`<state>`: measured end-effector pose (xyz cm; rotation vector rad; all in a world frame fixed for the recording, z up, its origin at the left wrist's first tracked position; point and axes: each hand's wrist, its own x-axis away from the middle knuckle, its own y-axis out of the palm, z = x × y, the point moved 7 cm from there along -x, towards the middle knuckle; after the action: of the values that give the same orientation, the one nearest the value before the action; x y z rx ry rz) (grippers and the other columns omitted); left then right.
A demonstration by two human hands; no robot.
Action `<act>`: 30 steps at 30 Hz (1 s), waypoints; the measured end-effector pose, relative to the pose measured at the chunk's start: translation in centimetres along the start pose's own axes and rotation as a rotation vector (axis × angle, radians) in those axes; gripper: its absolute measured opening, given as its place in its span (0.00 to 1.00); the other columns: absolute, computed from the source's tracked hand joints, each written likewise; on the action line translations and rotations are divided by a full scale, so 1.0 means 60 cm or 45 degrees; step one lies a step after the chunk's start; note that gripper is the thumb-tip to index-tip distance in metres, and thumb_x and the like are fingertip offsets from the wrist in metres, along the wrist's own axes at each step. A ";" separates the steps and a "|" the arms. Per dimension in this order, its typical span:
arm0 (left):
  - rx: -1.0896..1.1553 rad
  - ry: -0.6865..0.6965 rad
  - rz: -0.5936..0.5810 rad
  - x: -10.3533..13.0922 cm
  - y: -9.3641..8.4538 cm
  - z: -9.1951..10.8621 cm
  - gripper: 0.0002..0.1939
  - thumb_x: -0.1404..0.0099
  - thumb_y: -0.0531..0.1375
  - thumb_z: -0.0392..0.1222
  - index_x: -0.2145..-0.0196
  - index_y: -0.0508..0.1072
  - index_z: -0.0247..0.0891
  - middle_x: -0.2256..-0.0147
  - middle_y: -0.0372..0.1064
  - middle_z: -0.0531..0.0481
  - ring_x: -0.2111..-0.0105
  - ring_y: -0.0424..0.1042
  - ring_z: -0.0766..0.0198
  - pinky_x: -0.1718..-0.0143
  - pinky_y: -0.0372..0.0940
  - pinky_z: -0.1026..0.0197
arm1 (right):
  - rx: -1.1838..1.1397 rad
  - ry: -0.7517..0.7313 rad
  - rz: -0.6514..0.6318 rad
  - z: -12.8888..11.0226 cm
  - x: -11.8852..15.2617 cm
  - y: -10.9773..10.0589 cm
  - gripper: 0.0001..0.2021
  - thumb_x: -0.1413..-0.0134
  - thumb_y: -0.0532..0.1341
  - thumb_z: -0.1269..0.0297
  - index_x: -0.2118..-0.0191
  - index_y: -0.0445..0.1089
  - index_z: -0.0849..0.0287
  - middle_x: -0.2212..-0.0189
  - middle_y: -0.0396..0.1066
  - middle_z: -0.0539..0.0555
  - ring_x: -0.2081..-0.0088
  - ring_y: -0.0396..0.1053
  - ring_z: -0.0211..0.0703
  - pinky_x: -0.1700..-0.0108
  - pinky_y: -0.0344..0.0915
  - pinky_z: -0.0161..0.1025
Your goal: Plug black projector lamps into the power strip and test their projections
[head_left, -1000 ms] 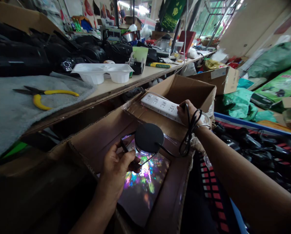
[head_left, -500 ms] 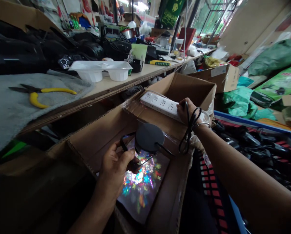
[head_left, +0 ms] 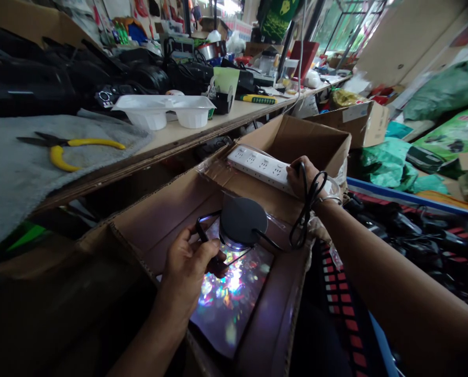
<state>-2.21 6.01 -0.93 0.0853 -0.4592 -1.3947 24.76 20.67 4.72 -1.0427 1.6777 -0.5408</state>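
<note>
Two hands: ours, both over the open cardboard box (head_left: pixel 297 137)
Left hand (head_left: pixel 187 264): fingers curled round the bracket of the round black lamp (head_left: pixel 242 222) — held above coloured light inside the box
Right hand (head_left: pixel 302 175): closed over the white power strip's (head_left: pixel 259 165) end — black cord (head_left: pixel 307 212) looped at the wrist
Bench (head_left: pixel 202 131): yellow-handled pliers (head_left: pixel 71 149) on grey cloth

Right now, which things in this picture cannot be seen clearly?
Head view only:
- Plug end of the black cable: hidden under the right hand on the power strip.
- Underside of the round black lamp: faces down.
- Left hand fingertips: curled behind the lamp's bracket.
- Far bench items: too small.
</note>
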 end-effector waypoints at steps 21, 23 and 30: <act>-0.013 -0.009 0.005 0.002 0.000 0.001 0.20 0.50 0.61 0.39 0.59 0.62 0.38 0.84 0.67 0.58 0.85 0.65 0.66 0.85 0.62 0.64 | -0.020 -0.032 0.005 0.003 0.000 0.003 0.04 0.49 0.53 0.64 0.70 0.56 0.56 0.75 0.58 0.52 0.71 0.59 0.42 0.67 0.55 0.41; -0.011 -0.010 0.005 0.002 -0.002 0.000 0.20 0.51 0.61 0.39 0.59 0.62 0.38 0.83 0.67 0.57 0.85 0.65 0.66 0.85 0.62 0.65 | -0.017 -0.028 -0.004 0.005 -0.001 0.005 0.03 0.49 0.53 0.65 0.70 0.56 0.56 0.75 0.58 0.52 0.71 0.59 0.42 0.67 0.55 0.41; 0.034 0.005 0.002 0.002 0.000 0.001 0.19 0.51 0.61 0.38 0.60 0.63 0.38 0.84 0.67 0.57 0.84 0.64 0.66 0.85 0.61 0.65 | -0.036 -0.019 0.002 0.005 0.000 0.004 0.04 0.50 0.54 0.64 0.70 0.56 0.56 0.74 0.59 0.52 0.70 0.60 0.42 0.67 0.56 0.40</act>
<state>-2.21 5.93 -0.83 0.1097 -0.4743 -1.3866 24.96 20.84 4.46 -1.0633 1.6776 -0.5084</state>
